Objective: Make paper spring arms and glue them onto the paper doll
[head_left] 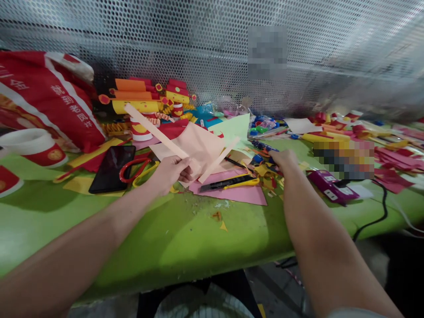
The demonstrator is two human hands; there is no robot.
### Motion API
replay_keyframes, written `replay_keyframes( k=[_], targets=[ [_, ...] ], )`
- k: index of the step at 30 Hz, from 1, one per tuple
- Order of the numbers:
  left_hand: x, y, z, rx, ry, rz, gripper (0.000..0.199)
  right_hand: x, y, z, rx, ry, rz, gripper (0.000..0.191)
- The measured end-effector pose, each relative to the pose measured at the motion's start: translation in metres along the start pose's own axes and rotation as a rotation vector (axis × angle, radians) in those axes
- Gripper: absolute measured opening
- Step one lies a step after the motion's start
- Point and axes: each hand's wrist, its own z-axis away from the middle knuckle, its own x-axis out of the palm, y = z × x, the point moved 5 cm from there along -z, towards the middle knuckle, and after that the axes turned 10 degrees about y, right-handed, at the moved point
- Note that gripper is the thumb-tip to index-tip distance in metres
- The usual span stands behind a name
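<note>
My left hand [179, 170] pinches a long peach paper strip [155, 132], whose free end points up to the left. A second pale strip [220, 159] slants off to the right of the fingers; I cannot tell if the two are joined. Behind them lies a creased peach paper sheet [202, 139]. My right hand [284, 160] is stretched forward, its fingers closed at the near end of a dark blue, patterned, stick-like thing [263, 145] whose kind is unclear. Between my hands a yellow-and-black box cutter [230, 182] rests on pink paper [245, 196].
Red-handled scissors [132, 170] and a black phone [114, 168] lie left. Paper cups [33, 148] and a red bag [49, 97] stand farther left. Decorated paper figures [135, 106] stand behind. A purple power strip [331, 187] with a black cord sits right. Scraps litter the green table [185, 238].
</note>
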Motion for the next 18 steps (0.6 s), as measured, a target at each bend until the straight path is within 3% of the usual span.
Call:
replay_keyframes(
  k=[3, 6, 13, 16, 18],
  targets=[
    [0.001, -0.002, -0.001, 0.003, 0.001, -0.015, 0.024, -0.003, 0.005, 0.005, 0.185, 0.009, -0.17, 0.02],
    [0.002, -0.004, -0.002, 0.009, -0.019, -0.021, 0.025, -0.009, 0.001, 0.012, 0.252, 0.056, -0.386, 0.015],
    [0.001, -0.004, -0.002, 0.001, -0.012, -0.036, 0.028, -0.032, -0.026, 0.024, 0.226, 0.172, -0.831, 0.02],
    [0.001, -0.005, -0.002, -0.014, -0.008, -0.041, 0.026, -0.038, -0.042, 0.031, 0.187, 0.12, -0.98, 0.016],
    [0.001, -0.005, -0.003, -0.013, -0.006, -0.043, 0.024, -0.039, -0.055, 0.039, 0.13, 0.001, -1.132, 0.018]
  ],
)
